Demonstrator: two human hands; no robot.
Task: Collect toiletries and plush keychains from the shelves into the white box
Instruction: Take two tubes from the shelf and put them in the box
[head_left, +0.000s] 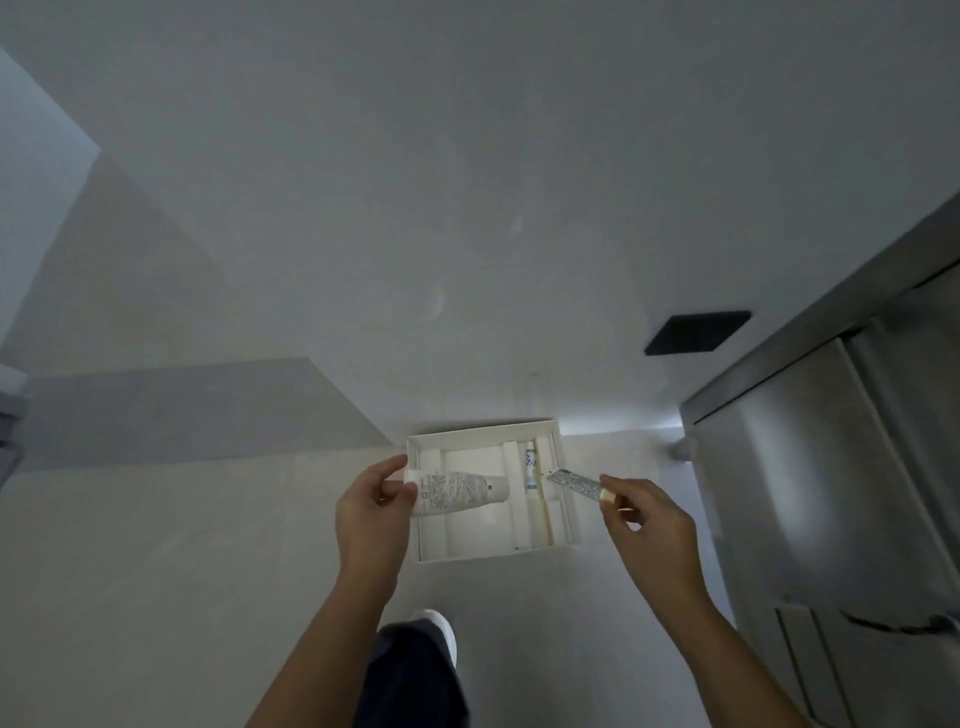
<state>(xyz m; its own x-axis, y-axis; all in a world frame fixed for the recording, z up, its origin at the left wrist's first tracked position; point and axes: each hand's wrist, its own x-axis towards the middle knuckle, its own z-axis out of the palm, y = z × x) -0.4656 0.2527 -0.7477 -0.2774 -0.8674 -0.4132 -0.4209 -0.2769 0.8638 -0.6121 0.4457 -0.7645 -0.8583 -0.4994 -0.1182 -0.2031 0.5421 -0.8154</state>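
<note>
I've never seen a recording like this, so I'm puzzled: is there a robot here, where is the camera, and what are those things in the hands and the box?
There is no machine here: a person wears one wide-angle camera on the head, so this single picture looks down at their own arms. The left hand holds a large white tube with printed text over the white box, which lies open on the pale floor. The right hand pinches a small tube near its yellowish cap, at the box's right edge. Already inside, in a narrow compartment, lies a slim blue-patterned tube. A metal cabinet stands at the right; the person's white shoe shows below.
</note>
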